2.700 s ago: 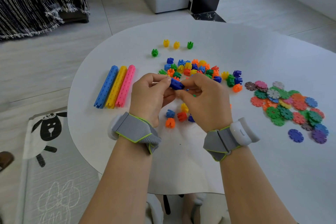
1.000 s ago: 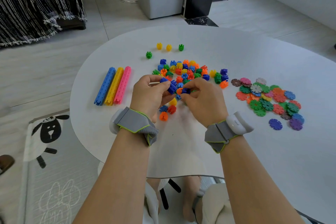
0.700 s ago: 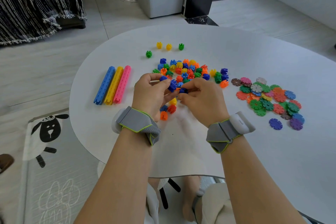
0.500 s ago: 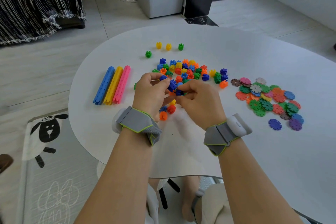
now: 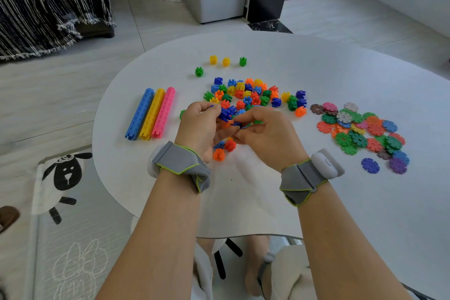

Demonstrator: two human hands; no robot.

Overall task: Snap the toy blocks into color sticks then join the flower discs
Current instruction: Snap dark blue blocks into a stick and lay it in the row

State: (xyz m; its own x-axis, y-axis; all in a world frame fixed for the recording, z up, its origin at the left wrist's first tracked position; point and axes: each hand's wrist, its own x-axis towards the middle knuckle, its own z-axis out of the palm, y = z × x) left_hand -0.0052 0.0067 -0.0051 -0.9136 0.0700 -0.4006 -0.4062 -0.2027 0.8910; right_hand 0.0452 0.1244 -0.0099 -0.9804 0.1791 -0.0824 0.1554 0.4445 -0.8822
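Note:
My left hand [image 5: 203,126] grips a short dark-blue stick of snapped blocks [image 5: 226,113] just above the table. My right hand [image 5: 264,133] pinches a single dark-blue block [image 5: 236,124] right beside that stick's lower end. Behind my hands lies a pile of loose coloured blocks [image 5: 253,95]. Three finished sticks lie side by side at the left: blue [image 5: 139,114], yellow [image 5: 152,114] and pink [image 5: 163,112]. A heap of flower discs [image 5: 360,131] lies at the right.
The round white table [image 5: 341,202] carries a few stray blocks at the back [image 5: 226,61] and a few under my hands [image 5: 218,154]. A blue disc [image 5: 370,165] lies apart from the heap. The floor and a sheep mat [image 5: 63,178] are at the left.
My right hand picked a dark-blue block out of the pile and brought it up to the blue stick held in my left hand. Both hands shifted slightly left.

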